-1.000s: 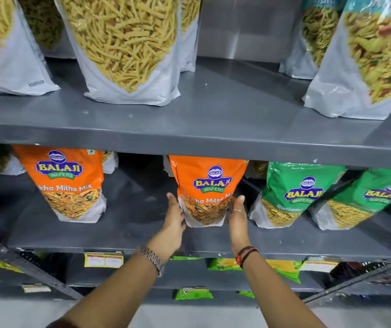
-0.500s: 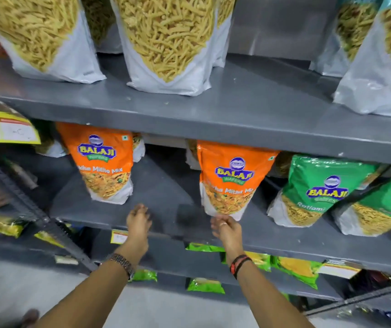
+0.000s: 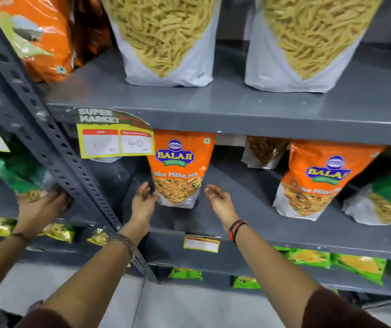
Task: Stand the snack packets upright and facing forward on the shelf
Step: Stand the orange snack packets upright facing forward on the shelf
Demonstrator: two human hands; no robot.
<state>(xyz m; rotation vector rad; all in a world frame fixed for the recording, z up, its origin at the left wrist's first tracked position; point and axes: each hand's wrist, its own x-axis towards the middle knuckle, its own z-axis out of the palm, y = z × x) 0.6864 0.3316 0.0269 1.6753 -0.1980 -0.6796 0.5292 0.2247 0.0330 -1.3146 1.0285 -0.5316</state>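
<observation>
Grey steel shelf [image 3: 248, 223] carries an upright orange packet [image 3: 179, 169] under the price tag [image 3: 116, 140]; left hand [image 3: 142, 202] fingers touch its lower edge, right hand [image 3: 218, 200] loosely curled beside it, apart.

Both arms reach forward and up from the bottom of the view, bare from the dark red sleeves to the wrists. The left hand [image 3: 142, 201] is raised with its back toward the camera, fingers loosely curled and slightly spread, holding nothing; a metal watch band circles its wrist. The right hand [image 3: 219, 200] is turned palm inward, fingers half bent and apart, likewise holding nothing, with a ring on one finger and red and black bands at the wrist.
</observation>
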